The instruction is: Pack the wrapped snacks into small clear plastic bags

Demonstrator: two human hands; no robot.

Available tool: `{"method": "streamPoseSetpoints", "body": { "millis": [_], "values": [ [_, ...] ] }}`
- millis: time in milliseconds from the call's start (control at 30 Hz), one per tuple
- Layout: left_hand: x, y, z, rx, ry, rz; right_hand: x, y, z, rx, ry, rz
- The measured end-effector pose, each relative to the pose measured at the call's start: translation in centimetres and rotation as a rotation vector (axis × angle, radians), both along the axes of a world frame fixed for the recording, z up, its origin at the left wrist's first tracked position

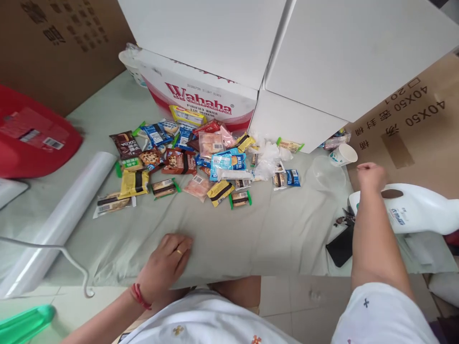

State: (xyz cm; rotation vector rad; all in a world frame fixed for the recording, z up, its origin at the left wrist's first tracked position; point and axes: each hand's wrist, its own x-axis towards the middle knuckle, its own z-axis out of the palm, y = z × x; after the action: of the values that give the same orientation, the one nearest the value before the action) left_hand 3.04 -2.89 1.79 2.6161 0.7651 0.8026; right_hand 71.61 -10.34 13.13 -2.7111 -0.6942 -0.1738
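Note:
My left hand (167, 260) rests on the grey-green cloth near the front edge, its fingers curled together and nothing seen in them. A ring and a red bracelet are on it. My right hand (372, 177) reaches out at the far right, fingers closed; whether anything is in them is hidden. Just left of it, a white paper cup (343, 155) lies tilted, apart from the hand. A clear plastic bowl (327, 173) stands beside the cup. Packaged snacks, among them a cocoa packet (124, 145) and a yellow packet (134, 183), lie heaped mid-table.
A Wahaha carton (201, 95) and white boxes (308, 52) stand behind the snacks. Under my right arm are a black phone (340, 246), keys (344, 219) and a white jug (423, 208). A white roll (68, 215) and a red container (36, 136) are at left.

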Motion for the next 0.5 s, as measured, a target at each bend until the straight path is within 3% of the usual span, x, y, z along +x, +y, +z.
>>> {"method": "streamPoseSetpoints", "body": {
  "millis": [67, 233, 333, 500],
  "values": [
    [0.2, -0.1, 0.0, 0.038, 0.031, -0.009, 2.7, 1.6, 0.3, -0.084, 0.010, -0.125],
    [0.1, -0.2, 0.0, 0.083, 0.077, -0.015, 5.4, 5.6, -0.9, -0.234, 0.106, -0.049],
    [0.0, -0.3, -0.1, 0.104, 0.088, -0.013, 4.7, 6.5, -1.5, -0.274, 0.112, -0.029],
    [0.2, -0.3, 0.1, 0.130, 0.110, -0.008, 0.9, 4.6, -0.6, -0.035, -0.183, -0.092]
  ]
}}
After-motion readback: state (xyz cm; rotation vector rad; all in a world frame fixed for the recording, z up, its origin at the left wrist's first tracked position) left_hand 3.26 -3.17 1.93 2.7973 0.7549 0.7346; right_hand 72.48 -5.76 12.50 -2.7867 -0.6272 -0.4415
